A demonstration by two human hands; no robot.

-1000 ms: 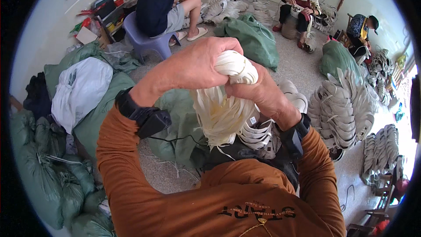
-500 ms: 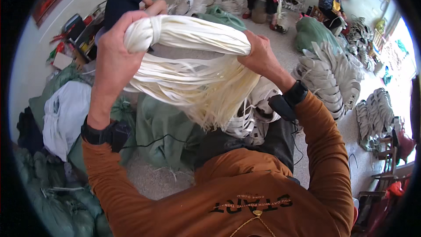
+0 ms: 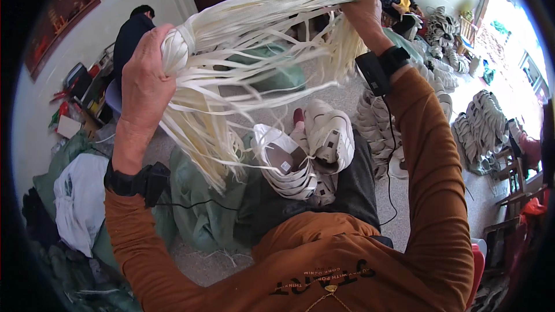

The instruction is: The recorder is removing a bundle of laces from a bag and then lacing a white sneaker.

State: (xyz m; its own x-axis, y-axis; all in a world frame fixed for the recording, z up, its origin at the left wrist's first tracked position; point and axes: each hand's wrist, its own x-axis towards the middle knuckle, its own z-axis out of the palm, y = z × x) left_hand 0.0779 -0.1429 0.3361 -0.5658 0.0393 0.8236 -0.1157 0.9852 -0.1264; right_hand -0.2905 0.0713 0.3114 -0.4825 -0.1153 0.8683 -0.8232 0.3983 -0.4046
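A long bundle of flat white laces [image 3: 272,3] stretches between my raised hands, with a knot at its left end. My left hand [image 3: 145,78] is closed round the knotted end. At the other end, my right hand [image 3: 367,16] grips the bundle, its fingers partly hidden behind the strands. Loose strands hang and fan out below, cream-coloured toward their tips. Beneath the bundle, between my knees, stand nested white shoe uppers [image 3: 283,164] and, beside them, another white shoe stack [image 3: 329,138].
Green sacks [image 3: 202,196] and a white cloth [image 3: 81,202] lie at the left. Stacks of pale shoes [image 3: 483,124] stand on the floor at the right, near wooden chairs [image 3: 509,182]. A black cable [image 3: 393,167] runs down from my right wrist. Co-workers [image 3: 399,0] sit farther off.
The bundle has been raised and drawn out longer, my right hand moving up and to the right. Its loose strands have swung apart, uncovering the shoes below. The view has tilted up slightly.
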